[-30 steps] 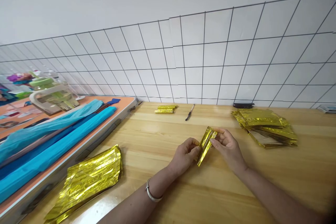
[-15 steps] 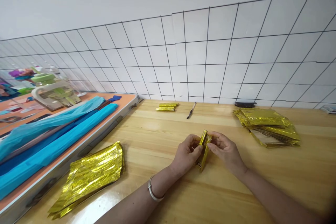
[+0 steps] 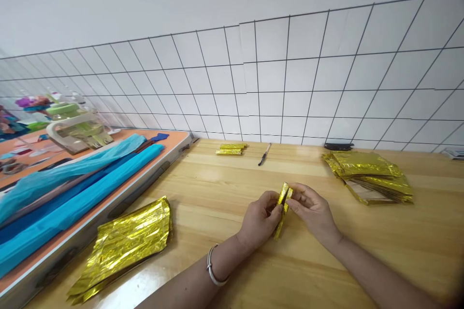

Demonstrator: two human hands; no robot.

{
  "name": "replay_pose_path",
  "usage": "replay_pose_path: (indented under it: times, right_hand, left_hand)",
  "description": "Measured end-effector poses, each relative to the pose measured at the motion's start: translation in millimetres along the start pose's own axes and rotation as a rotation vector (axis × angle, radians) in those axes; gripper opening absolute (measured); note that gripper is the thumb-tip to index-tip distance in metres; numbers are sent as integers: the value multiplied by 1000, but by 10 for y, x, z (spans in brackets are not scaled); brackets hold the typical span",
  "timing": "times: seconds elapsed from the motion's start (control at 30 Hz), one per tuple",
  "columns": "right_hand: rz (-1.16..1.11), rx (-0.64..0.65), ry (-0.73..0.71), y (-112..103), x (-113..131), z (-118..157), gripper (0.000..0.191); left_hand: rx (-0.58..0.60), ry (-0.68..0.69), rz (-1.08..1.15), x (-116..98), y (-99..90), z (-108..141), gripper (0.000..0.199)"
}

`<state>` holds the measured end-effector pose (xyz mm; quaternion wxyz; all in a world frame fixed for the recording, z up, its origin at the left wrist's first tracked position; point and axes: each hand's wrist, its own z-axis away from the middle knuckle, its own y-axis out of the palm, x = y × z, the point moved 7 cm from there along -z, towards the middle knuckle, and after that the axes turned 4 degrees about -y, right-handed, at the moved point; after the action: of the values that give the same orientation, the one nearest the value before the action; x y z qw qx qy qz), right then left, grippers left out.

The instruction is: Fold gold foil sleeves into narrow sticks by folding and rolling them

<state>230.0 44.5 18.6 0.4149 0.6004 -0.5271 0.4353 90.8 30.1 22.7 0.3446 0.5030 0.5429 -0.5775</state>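
Observation:
Between my two hands is a narrow folded strip of gold foil paper (image 3: 280, 228), tilted above the wooden table. My left hand (image 3: 259, 217) pinches it from the left with thumb and fingers. From the right, my right hand (image 3: 311, 207) grips its upper part between thumb and fingertips. The strip shows two long raised edges with a dark gap between them. Parts of it are hidden behind my fingers. Two more folded gold strips (image 3: 230, 149) lie near the wall, with a pen (image 3: 264, 154) to their right.
A fanned stack of gold foil sheets (image 3: 369, 174) lies at the right, a black object (image 3: 339, 146) behind it. More gold foil sheets (image 3: 126, 241) lie at the front left. An orange-topped surface (image 3: 176, 142) holds rolled blue paper (image 3: 94, 193) and a green-lidded container (image 3: 65, 110).
The two edges of the gold strip look closer together at the lower end, and my hands have turned it slightly. The sheets, finished-looking strips and pen stay where they were.

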Motion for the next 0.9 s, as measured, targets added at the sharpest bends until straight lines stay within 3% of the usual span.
replay_pose_path:
  times: [0.9]
  right_hand:
    - [-37,12,63,15,-15,-10,44]
  left_hand:
    - [-50,16,-171,-112,-48,29,23]
